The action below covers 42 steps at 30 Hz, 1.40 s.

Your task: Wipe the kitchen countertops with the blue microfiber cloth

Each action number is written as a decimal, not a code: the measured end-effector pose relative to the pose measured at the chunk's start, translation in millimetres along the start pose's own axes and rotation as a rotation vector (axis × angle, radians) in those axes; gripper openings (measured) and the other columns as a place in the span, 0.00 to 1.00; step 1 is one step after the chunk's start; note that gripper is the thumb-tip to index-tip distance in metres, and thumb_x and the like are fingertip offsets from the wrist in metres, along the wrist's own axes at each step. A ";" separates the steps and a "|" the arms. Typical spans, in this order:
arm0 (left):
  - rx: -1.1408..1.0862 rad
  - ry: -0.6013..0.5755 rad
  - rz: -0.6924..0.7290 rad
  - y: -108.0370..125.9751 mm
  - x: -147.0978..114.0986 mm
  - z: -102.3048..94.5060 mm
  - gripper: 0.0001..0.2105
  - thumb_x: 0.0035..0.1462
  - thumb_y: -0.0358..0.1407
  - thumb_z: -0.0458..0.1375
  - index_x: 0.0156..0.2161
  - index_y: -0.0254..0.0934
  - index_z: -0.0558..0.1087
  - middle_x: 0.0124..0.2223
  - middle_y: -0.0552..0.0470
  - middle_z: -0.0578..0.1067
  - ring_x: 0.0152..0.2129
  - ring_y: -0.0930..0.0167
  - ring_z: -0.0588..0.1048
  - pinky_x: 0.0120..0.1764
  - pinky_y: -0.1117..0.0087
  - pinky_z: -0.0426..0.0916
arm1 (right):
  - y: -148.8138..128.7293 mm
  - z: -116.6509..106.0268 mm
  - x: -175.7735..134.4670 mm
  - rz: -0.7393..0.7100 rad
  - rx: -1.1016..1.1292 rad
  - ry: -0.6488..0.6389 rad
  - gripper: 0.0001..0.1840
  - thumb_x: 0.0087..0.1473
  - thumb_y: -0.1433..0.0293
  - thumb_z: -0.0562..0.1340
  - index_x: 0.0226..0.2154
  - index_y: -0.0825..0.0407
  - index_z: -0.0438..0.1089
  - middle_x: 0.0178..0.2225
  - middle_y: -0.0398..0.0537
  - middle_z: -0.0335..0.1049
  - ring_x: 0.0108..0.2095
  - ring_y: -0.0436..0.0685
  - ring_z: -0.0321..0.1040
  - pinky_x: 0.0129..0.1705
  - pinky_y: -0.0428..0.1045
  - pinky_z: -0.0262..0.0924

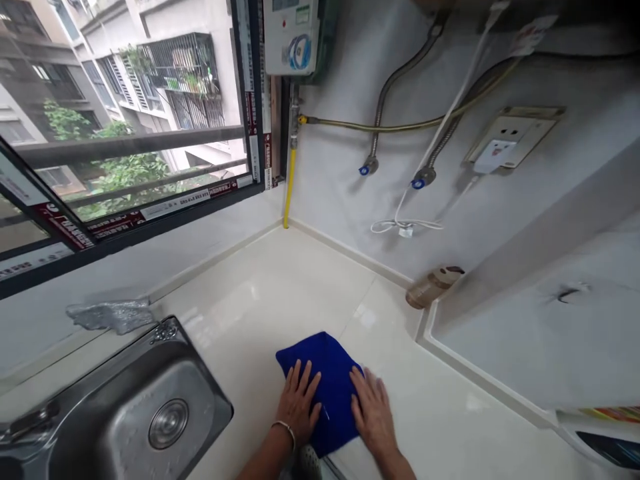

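A blue cloth [327, 380] lies on the pale, glossy countertop [300, 280], near its front edge. My left hand [299, 400] rests on the left part of the cloth with its fingers stretched out; a bracelet circles that wrist. On the cloth's right edge lies my right hand [371, 410], fingers extended and flat. Neither hand grips anything. The parts of the cloth beneath the fingers are hidden.
To the left is a steel sink [200, 433] with a drain [169, 424]; crumpled silvery plastic [113, 316] lies behind it. A brown bottle-like container [434, 287] stands by the wall. A yellow pipe [290, 190], a tied white cord [406, 225] and valves [424, 179] line the back.
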<state>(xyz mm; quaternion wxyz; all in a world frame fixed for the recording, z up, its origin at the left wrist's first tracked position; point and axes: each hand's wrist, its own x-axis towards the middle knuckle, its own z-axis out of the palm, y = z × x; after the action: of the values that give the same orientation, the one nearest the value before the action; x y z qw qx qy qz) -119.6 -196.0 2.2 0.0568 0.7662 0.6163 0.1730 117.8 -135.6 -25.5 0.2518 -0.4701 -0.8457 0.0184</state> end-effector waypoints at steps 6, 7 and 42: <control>-0.015 -0.010 0.010 -0.3 -19.1 -3.2 0.41 0.58 0.32 0.58 0.71 0.48 0.43 0.74 0.48 0.40 0.69 0.48 0.43 0.64 0.41 0.54 | 56.9 -27.1 8.7 0.235 0.232 -0.134 0.30 0.64 0.50 0.51 0.54 0.52 0.72 0.59 0.54 0.67 0.62 0.67 0.60 0.64 0.64 0.55; -0.022 -0.011 0.006 -0.8 -23.4 -4.8 0.41 0.58 0.31 0.57 0.71 0.48 0.43 0.74 0.48 0.40 0.69 0.48 0.43 0.64 0.40 0.55 | 57.5 -30.7 14.3 0.331 0.261 -0.133 0.31 0.64 0.49 0.50 0.52 0.53 0.73 0.55 0.55 0.71 0.58 0.67 0.64 0.63 0.62 0.58; -0.214 -0.201 -0.081 -59.5 108.4 -74.7 0.10 0.66 0.37 0.57 0.48 0.36 0.75 0.47 0.46 0.79 0.47 0.64 0.77 0.55 0.51 0.69 | -25.0 -43.6 46.2 0.579 0.477 -0.164 0.20 0.49 0.57 0.58 0.35 0.51 0.79 0.34 0.50 0.78 0.38 0.63 0.75 0.44 0.55 0.69</control>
<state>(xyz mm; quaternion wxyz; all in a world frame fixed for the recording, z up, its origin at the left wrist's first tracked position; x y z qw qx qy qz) -180.1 -87.0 75.3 0.2067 0.7436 0.6161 0.1576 97.6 -121.3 38.1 0.2699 -0.6146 -0.6672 0.3228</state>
